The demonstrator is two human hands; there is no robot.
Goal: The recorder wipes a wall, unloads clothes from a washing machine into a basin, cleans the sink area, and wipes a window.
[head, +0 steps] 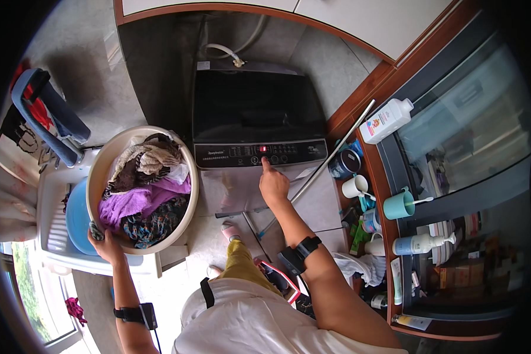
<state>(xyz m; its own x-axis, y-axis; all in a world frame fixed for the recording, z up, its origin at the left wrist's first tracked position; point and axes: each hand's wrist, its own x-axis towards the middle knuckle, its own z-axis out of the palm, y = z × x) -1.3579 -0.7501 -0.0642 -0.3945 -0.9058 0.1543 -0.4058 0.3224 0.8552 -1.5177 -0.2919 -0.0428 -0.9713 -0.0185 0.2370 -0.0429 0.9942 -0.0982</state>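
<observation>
My left hand (108, 248) grips the near rim of a large cream plastic basin (194, 194). In the basin lie a purple towel (137, 201), a beige and brown garment (150, 161) and a dark patterned cloth (155, 225). A small piece of grey cloth (96, 231) sticks out at the rim by my left fingers. My right hand (274, 186) holds nothing; its index finger points onto the control panel (225, 152) of a black top-loading washing machine (256, 106), other fingers curled. Red digits glow on the display (263, 148) just above that fingertip. The machine's lid is down.
The basin rests over a white washbasin (48, 212) holding a blue basin (79, 221). A metal pole (332, 155) leans right of the machine. Along the right ledge stand a white bottle (387, 121), a teal cup (399, 204) and a pump bottle (418, 244). A hose (225, 49) runs behind.
</observation>
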